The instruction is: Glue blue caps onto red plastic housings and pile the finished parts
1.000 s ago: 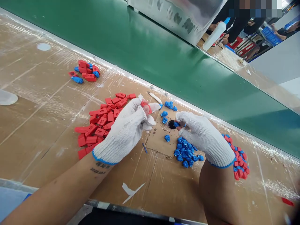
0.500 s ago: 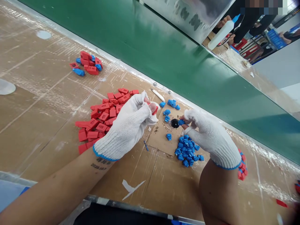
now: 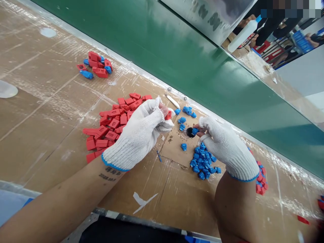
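My left hand (image 3: 149, 123), in a white glove with bare fingertips, pinches a small red plastic part (image 3: 168, 115) with an opening in its end. My right hand (image 3: 215, 138), gloved the same way, holds a small blue plastic piece (image 3: 195, 131) between thumb and finger. That piece is at the rim of a little round pot of black liquid (image 3: 190, 132); whether it touches the liquid I cannot tell. The pot stands on a cardboard sheet (image 3: 174, 152). A heap of blue pieces (image 3: 202, 160) lies below my right hand, and a heap of red parts (image 3: 111, 125) lies beside my left.
A white-handled pointed tool (image 3: 173, 101) lies by the green strip (image 3: 152, 50) along the table's back. Joined red and blue parts (image 3: 97, 65) sit at far left, with more red and blue parts (image 3: 261, 177) at right. Torn white paper (image 3: 143, 202) lies in front. People work beyond the strip.
My right hand has brought the blue piece slightly lower over the near side of the black pot. The red part in my left hand is turned so its opening shows more.
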The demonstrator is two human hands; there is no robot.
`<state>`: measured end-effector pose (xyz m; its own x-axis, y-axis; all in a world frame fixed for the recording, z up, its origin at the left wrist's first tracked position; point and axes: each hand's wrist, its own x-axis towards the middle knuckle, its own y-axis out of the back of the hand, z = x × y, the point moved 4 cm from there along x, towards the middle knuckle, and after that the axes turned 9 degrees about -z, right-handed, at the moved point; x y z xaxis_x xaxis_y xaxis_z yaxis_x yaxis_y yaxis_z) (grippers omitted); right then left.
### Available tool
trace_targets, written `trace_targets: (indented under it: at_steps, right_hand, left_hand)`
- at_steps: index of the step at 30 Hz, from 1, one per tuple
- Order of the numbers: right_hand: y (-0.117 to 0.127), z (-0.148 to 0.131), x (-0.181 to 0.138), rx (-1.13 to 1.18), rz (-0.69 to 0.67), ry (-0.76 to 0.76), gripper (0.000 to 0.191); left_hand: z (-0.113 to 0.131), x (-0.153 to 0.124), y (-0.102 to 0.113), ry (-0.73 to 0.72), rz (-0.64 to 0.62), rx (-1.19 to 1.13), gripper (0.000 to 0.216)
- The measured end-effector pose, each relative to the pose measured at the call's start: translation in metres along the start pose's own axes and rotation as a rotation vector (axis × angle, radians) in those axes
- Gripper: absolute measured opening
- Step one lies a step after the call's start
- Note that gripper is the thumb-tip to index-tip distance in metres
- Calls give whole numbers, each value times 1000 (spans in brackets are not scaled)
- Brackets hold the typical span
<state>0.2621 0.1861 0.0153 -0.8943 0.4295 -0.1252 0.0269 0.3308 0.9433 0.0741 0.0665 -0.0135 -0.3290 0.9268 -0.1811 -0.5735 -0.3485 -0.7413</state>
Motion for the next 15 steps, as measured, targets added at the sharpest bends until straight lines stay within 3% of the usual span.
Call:
trace_targets:
  at_steps: [5,8,11,15]
  right_hand:
    - [7,-3,-2,-2,17,-7,25]
    - [21,-3,-10,74,109,-24,15]
    - [33,-6,-22,176,292,-26,15]
    - [33,-25,-29,406,595,78,25]
  left_hand:
    - [0,1,2,-8,14,4,28]
    - [-1,1,2,-6,-40,19,19]
    - [-7,-2,1,16,-120,35,12]
    - [-15,-7,-3,40,-224,22,27]
